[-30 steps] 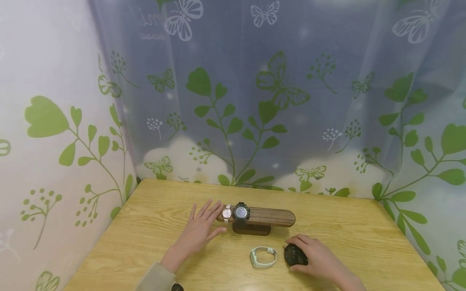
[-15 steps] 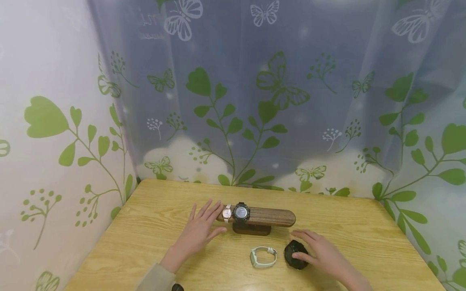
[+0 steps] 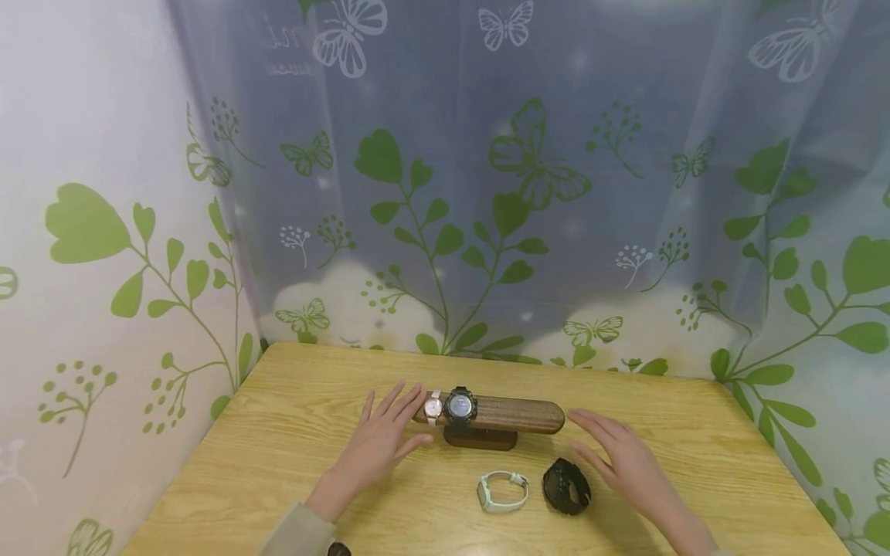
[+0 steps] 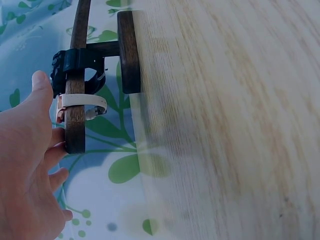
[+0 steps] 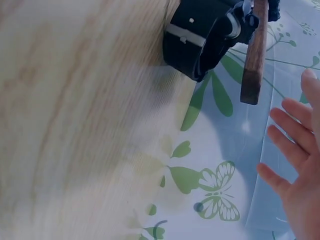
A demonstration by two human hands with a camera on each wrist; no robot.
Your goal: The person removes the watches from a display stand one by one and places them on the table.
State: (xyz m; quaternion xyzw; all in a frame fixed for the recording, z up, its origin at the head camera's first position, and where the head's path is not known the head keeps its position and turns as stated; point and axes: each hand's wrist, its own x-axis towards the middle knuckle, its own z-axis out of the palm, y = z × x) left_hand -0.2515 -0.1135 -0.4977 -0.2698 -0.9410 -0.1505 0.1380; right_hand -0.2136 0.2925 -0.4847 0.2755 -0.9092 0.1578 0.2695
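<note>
A wooden watch stand (image 3: 518, 415) with a rounded bar bears a white-strapped watch (image 3: 433, 407) at its left end and a black watch (image 3: 460, 406) beside it. My left hand (image 3: 374, 448) touches the bar's left end with its fingers spread; in the left wrist view the fingertips lie against the stand's bar (image 4: 75, 132). Just off the bar's right end, my right hand (image 3: 633, 465) hovers with extended fingers, holding nothing. Below it to the left, another black watch (image 3: 558, 488) rests on the table, its strap closed in a loop (image 5: 185, 42).
A mint-green watch (image 3: 483, 494) lies on the wooden table (image 3: 278, 409) in front of the stand, left of the loose black one. Patterned curtains (image 3: 431, 232) rise behind and beside the table. Near the left sleeve, a small dark object (image 3: 338, 549) shows at the bottom edge.
My right hand has let go of the black watch on the table and moved up and right toward the stand's right end. The left hand stays in place.
</note>
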